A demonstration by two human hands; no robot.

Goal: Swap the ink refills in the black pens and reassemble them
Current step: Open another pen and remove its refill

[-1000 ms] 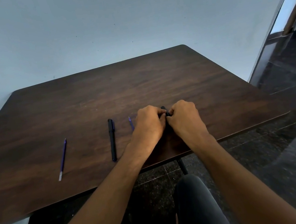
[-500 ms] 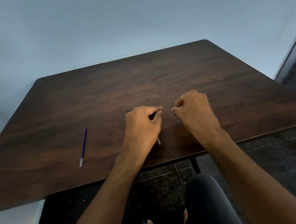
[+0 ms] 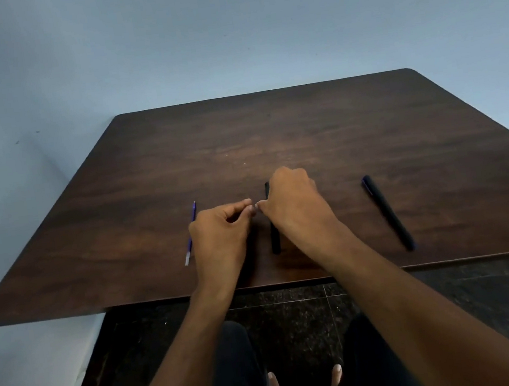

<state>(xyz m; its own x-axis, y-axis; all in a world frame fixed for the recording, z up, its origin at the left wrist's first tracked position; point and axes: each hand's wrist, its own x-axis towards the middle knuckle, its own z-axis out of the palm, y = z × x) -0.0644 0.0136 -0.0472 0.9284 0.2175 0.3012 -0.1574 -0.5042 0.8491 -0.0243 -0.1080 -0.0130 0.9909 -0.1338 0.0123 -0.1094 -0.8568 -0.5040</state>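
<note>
Right hand (image 3: 293,200), fingers curled, is covering the black pen (image 3: 274,238) lying front-to-back; left hand (image 3: 219,230), loosely pinched w/ nothing visible, is hovering just beside it.

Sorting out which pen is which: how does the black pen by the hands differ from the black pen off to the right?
The middle pen lies nearly straight toward the person, partly hidden under the right hand; the right pen lies slanted, fully in view. The right hand is over the middle pen, though a grip cannot be told; no hand is near the right pen. The right pen shows a purplish far end; the middle pen looks all black. Both are slim, dark, and flat on the table.
</note>
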